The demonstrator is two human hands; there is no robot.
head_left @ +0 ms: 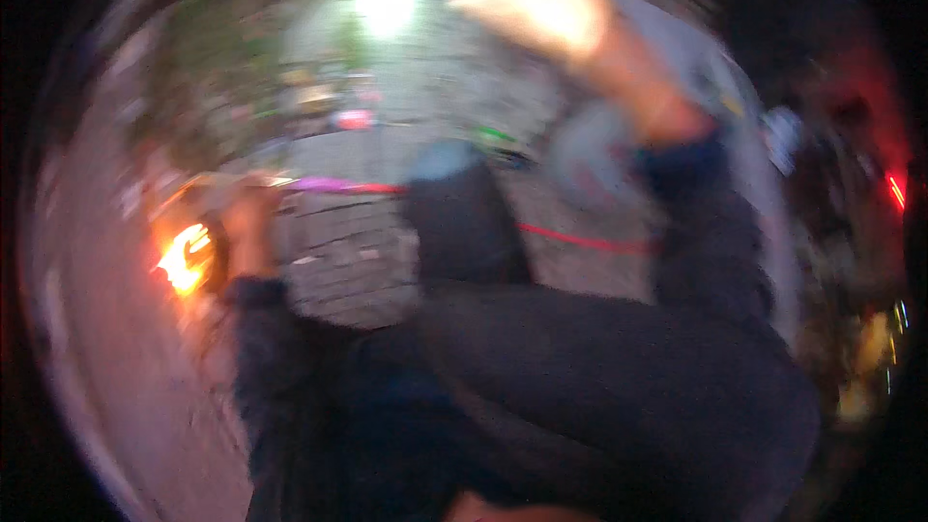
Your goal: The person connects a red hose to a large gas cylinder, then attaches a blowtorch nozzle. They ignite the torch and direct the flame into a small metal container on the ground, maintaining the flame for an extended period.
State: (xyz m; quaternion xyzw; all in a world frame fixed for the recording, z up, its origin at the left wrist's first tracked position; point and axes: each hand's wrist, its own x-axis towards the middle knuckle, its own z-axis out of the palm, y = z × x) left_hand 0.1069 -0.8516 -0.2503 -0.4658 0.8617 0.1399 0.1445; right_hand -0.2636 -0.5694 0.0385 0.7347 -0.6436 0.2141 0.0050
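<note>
Heavy motion blur smears the picture. My left hand is at the left, in a dark sleeve, beside a bright orange glow; its fingers are too smeared to read. Close to it begins a thin glowing purple and red line, which passes behind my leg and reappears as a red streak on the right. Whether the hand holds that line cannot be made out. Raised at the upper right, my right hand is strongly lit, thumb and fingers apart, with nothing visible between them.
My bent dark-clothed leg fills the lower middle. Grey brick-like paving lies beneath. A round white light shines at the top, with a small pink-red object below it. A pale rounded shape stands under my right forearm.
</note>
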